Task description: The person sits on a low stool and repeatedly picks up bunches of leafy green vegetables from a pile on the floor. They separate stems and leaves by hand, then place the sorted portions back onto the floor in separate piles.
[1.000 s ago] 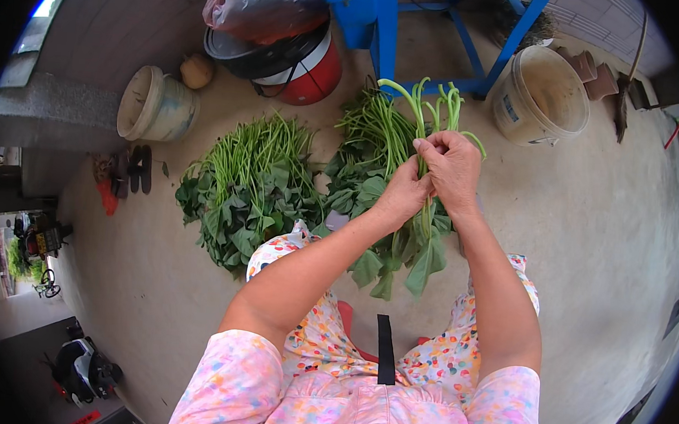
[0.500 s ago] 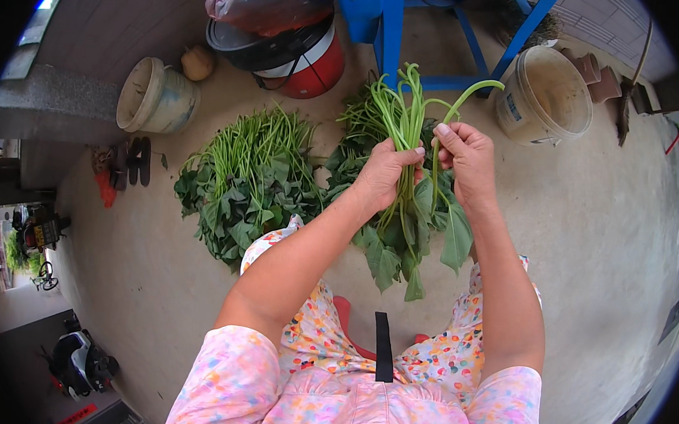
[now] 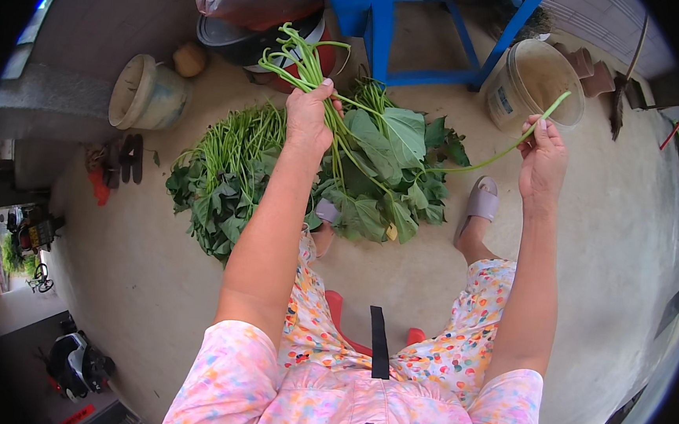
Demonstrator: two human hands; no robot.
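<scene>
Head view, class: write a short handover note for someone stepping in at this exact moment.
Left hand: shut on a bunch of leafy greens, held up.
Right hand: fingers pinch one stem, held out to the right but still joined to the bunch.
On the floor: a laid-out pile at left, a bucket at right.
Done: pile gathered. Left: the bunch in hand.

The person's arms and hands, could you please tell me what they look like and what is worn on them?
Both forearms are bare. The left hand and right hand wear no gloves; no rings or watch show. Short sleeves of pink cloth with small coloured dots cover the upper arms.
</scene>
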